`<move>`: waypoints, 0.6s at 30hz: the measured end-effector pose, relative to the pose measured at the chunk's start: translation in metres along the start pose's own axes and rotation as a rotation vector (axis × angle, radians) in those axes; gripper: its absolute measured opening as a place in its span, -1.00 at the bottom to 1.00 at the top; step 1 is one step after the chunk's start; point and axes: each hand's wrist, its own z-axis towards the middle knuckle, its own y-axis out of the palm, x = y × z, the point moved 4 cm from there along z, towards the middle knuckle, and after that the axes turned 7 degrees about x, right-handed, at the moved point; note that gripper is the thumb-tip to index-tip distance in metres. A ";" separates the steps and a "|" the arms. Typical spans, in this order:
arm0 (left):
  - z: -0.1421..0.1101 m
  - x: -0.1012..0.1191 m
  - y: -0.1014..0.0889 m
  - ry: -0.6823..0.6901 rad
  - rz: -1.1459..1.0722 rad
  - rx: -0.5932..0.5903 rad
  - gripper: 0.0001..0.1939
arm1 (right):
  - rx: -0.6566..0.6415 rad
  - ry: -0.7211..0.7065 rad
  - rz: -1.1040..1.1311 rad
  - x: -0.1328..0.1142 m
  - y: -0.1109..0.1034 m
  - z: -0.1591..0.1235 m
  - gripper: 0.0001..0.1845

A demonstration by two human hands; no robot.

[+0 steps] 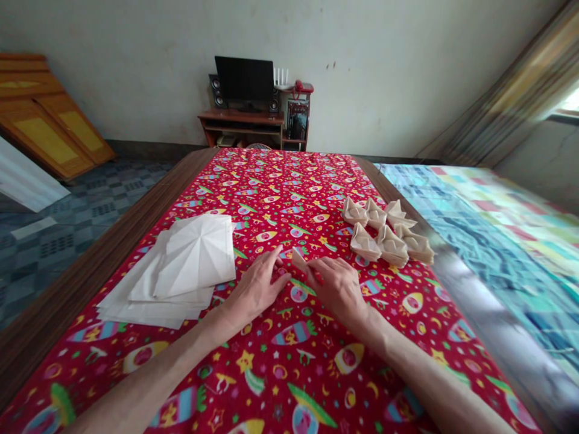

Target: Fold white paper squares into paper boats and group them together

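My right hand [337, 286] pinches a small folded piece of paper [298, 260] over the middle of the red cloth; part of the paper is hidden behind the fingers. Just left of it, my left hand [260, 278] rests low with thumb and fingers apart and nothing between them. By my left forearm lies a loose pile of white paper sheets [199, 256], the top one creased in lines that spread from one point. Beyond my right hand sit several cream folded paper shapes [392, 246], grouped in two rows, some nested in stacks.
A red cloth with rocket prints [289, 337] covers the table, whose brown wooden edge [149, 205] shows at the left. Right of it lies a bed with a checked cover [479, 241]. A desk [242, 120] with a monitor [244, 80] stands against the far wall.
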 end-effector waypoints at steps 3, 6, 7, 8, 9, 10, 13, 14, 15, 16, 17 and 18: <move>0.000 0.008 0.001 -0.077 -0.115 0.004 -0.51 | -0.079 0.387 0.427 0.009 0.013 -0.004 -0.79; 0.003 0.018 -0.004 -0.119 -0.179 -0.025 -0.60 | -0.280 0.572 0.761 0.002 0.028 -0.011 -0.73; 0.006 0.020 -0.006 -0.114 -0.191 -0.048 -0.62 | -0.343 0.581 0.806 -0.002 0.029 -0.013 -0.72; 0.008 0.022 -0.008 -0.093 -0.197 -0.086 -0.63 | -0.381 0.569 0.797 -0.005 0.029 -0.015 -0.71; 0.010 0.023 -0.009 -0.062 -0.196 -0.140 -0.64 | -0.379 0.544 0.738 -0.005 0.026 -0.016 -0.69; 0.013 0.024 -0.009 -0.019 -0.188 -0.208 -0.65 | -0.330 0.505 0.645 -0.004 0.021 -0.015 -0.68; 0.017 0.022 -0.002 0.116 -0.140 -0.393 -0.69 | -0.066 0.304 0.373 0.002 0.000 -0.012 -0.73; 0.018 0.021 0.001 0.148 -0.127 -0.421 -0.68 | -0.023 0.229 0.335 0.003 -0.004 -0.011 -0.76; 0.020 0.019 0.004 0.173 -0.115 -0.424 -0.65 | -0.012 0.166 0.316 0.005 -0.006 -0.011 -0.80; 0.021 0.016 0.007 0.191 -0.100 -0.404 -0.59 | -0.031 0.118 0.305 0.006 -0.005 -0.012 -0.81; 0.022 0.014 0.008 0.200 -0.077 -0.367 -0.54 | -0.058 0.087 0.291 0.008 -0.002 -0.013 -0.81; 0.022 0.011 0.008 0.201 -0.044 -0.318 -0.49 | -0.089 0.070 0.274 0.010 0.001 -0.014 -0.82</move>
